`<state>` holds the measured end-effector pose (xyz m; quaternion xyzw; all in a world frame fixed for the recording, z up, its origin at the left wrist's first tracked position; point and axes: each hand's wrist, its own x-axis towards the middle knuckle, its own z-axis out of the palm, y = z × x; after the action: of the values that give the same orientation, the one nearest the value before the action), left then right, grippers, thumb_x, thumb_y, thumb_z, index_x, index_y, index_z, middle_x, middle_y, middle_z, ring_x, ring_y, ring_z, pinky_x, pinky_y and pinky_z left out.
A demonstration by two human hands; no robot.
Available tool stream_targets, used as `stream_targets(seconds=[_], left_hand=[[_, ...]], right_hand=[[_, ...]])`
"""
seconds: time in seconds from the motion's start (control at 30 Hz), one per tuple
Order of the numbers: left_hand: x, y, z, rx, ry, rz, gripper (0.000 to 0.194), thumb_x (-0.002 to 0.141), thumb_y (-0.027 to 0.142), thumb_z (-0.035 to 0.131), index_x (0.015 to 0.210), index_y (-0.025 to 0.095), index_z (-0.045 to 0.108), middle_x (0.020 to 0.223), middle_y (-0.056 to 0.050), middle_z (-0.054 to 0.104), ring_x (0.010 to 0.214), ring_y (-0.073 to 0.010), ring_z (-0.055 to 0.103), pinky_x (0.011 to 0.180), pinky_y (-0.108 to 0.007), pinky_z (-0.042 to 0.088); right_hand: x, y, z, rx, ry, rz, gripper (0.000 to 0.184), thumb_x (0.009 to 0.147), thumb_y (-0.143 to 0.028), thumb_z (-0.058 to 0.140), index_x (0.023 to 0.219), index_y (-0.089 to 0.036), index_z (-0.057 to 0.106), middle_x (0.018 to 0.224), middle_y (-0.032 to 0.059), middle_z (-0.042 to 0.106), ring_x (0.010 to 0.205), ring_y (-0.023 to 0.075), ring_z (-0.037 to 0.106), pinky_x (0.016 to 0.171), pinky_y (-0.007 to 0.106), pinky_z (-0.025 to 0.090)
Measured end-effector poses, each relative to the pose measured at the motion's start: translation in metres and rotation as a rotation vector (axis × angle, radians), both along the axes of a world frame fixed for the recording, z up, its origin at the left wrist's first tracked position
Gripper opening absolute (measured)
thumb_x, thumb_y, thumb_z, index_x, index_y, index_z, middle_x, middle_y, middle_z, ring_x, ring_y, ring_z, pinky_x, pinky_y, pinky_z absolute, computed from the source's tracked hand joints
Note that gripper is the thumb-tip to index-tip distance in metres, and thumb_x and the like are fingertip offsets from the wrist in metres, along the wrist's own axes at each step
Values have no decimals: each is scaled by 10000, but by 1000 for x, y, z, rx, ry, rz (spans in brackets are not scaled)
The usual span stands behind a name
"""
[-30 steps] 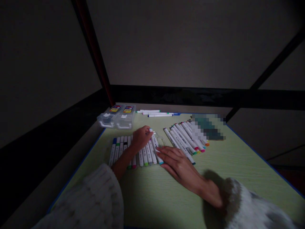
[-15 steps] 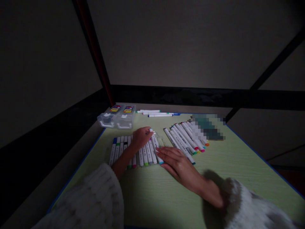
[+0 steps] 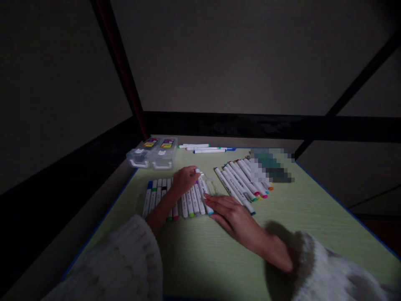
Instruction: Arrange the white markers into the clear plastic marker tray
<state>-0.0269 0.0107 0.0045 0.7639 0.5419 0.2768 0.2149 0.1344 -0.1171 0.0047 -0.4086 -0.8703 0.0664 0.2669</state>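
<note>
My left hand point(image 3: 185, 179) is closed at the upper end of a white marker point(image 3: 204, 190) with a light blue end, its fingertips at the cap. The marker lies at the right end of a side-by-side row of white markers point(image 3: 153, 197), which seems to sit in a clear plastic tray point(image 3: 213, 186). My left hand and forearm hide the middle of that row. Stretched out low over the table, my right hand point(image 3: 234, 215) touches the lower part of the same marker with its fingertips. Its fingers are extended.
Right of the tray lies a loose group of markers point(image 3: 239, 179) with coloured ends. Two clear plastic cases point(image 3: 163, 159) stand at the back left, near several markers point(image 3: 209, 151) along the far edge. A blurred greenish object point(image 3: 272, 165) is at the right. The table point(image 3: 194, 259) has blue edging.
Both hands stay almost in place at the light blue marker. The whole view has shifted very slightly; nothing else has visibly moved.
</note>
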Motion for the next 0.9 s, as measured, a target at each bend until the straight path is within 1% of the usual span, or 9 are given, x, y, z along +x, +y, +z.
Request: stream_targets(seconds=[0.2, 0.5, 0.7, 0.9], left_hand=[[1, -3, 4, -20, -9, 16, 187, 726, 245, 521, 848, 183, 648, 836, -29, 689, 833, -156, 618, 766, -238, 449], [0, 0, 0, -15, -15, 8, 169, 723, 245, 527, 822, 185, 650, 799, -18, 688, 814, -153, 618, 758, -245, 453], [0, 1, 0, -19, -9, 22, 197, 722, 267, 533, 854, 182, 651, 819, -27, 690, 825, -160, 621, 770, -258, 449], [-1, 3, -1, -56, -42, 13, 261, 712, 267, 546, 936, 169, 636, 877, -44, 689, 832, -158, 624, 753, -249, 462]], right_hand=[[-1, -1, 1, 6, 2, -15, 351, 850, -208, 480, 1200, -183, 497, 1208, 64, 544, 1047, 204, 532, 865, 403, 454], [-2, -2, 0, 26, -31, -33, 342, 861, -210, 453, 1195, -163, 505, 1224, 62, 531, 1048, 200, 536, 861, 386, 464], [-3, -2, 1, 31, -73, -45, 335, 855, -200, 457, 1178, -137, 520, 1220, 68, 533, 1026, 201, 548, 856, 380, 468], [-4, -2, 3, 50, -76, -45, 334, 850, -199, 466, 1176, -146, 522, 1206, 62, 546, 1016, 197, 554, 846, 370, 473]])
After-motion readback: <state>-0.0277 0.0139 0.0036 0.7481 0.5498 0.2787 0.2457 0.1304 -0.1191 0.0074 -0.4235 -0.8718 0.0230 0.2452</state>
